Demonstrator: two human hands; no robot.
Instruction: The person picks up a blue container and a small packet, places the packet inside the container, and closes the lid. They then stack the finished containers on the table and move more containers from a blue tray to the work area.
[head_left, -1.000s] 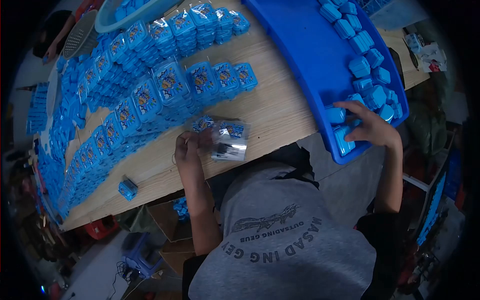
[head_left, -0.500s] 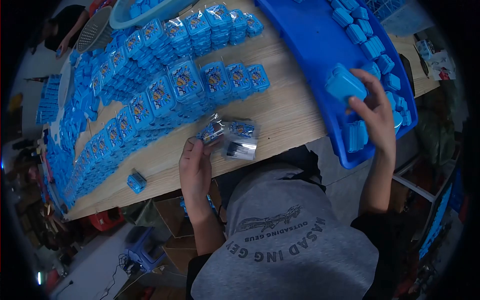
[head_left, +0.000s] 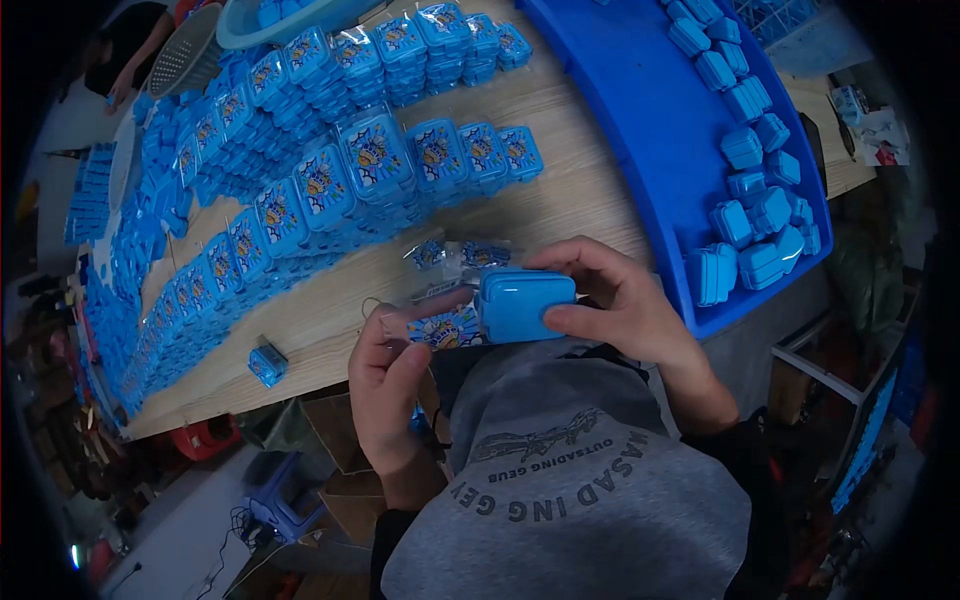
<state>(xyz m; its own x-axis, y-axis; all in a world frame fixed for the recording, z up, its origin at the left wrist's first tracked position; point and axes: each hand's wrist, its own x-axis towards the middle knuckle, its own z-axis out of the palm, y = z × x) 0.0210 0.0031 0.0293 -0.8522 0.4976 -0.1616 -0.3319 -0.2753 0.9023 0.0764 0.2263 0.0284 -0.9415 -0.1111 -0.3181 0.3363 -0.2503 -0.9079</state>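
My right hand [head_left: 630,312] grips a light-blue plastic box [head_left: 528,305] with rounded corners, thumb on its face, fingers behind. In my left hand [head_left: 385,380] is a clear plastic bag [head_left: 448,328] with a colourful cartoon print, pinched between thumb and fingers. The box's left edge overlaps the bag, close in front of my shirt. More printed clear bags [head_left: 485,254] lie on the wooden table [head_left: 590,200] just beyond my hands.
Rows of stacked bagged blue boxes [head_left: 375,155] span the table. A deep-blue tray [head_left: 640,110] on the right holds loose boxes [head_left: 740,148]. One small blue packet [head_left: 267,365] lies near the table's front edge. At the upper left another person's arm [head_left: 130,80] shows.
My right hand has brought the blue box from over the tray leftward to the bag. My left hand has drawn a printed bag slightly down, nearer my body.
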